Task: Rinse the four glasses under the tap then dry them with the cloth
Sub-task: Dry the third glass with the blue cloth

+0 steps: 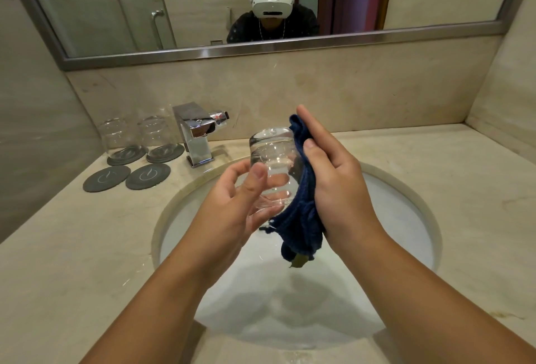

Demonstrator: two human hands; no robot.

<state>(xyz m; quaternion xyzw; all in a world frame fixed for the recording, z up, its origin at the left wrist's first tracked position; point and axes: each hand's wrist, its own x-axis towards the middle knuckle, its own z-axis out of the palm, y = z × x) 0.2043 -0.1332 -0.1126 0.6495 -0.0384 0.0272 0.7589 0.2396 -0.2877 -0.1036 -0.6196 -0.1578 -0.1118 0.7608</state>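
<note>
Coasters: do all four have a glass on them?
No, only the two back coasters hold glasses; the two front coasters are bare.

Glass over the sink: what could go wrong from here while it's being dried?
1. Slip: the left hand holds the glass in a loose fingertip grip. The right hand pressing the blue cloth sideways could push it out, down into the sink.
2. The cloth's tail hangs low over the basin and may pick up water there.
3. At set-down on a free coaster, it could knock the two glasses upturned beside the tap.
</note>
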